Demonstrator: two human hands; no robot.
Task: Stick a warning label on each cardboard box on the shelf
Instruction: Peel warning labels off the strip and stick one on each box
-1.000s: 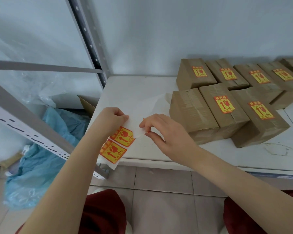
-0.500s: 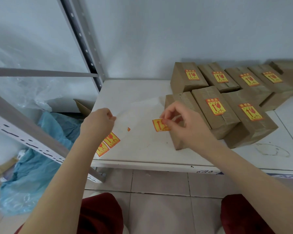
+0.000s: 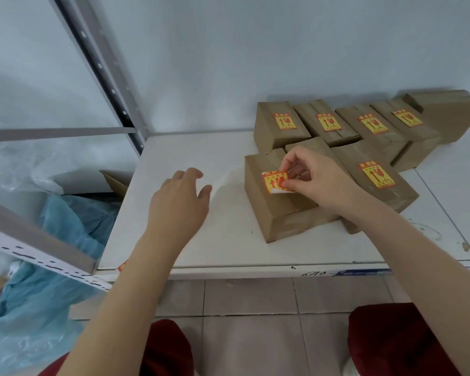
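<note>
Several brown cardboard boxes stand on the white shelf (image 3: 201, 248). My right hand (image 3: 315, 180) pinches a yellow and red warning label (image 3: 273, 181) and holds it against the top of the front left box (image 3: 274, 210); the label's lower edge curls up white. My left hand (image 3: 178, 204) hovers open over the shelf to the left of that box, holding nothing. The label sheet (image 3: 122, 265) lies at the shelf's front edge, mostly hidden under my left forearm. A front right box (image 3: 375, 180) and several back-row boxes, such as the leftmost (image 3: 280, 126), carry labels.
A grey metal upright (image 3: 111, 85) and crossbars stand at the left. Blue and clear plastic bags (image 3: 52, 267) lie on the floor left of the shelf. An unlabelled box (image 3: 451, 112) leans at the back right. My knees in red show at the bottom.
My right hand carried the peeled label rightwards onto the front left box. My left hand let go of the label sheet and rose, open, over the shelf.
</note>
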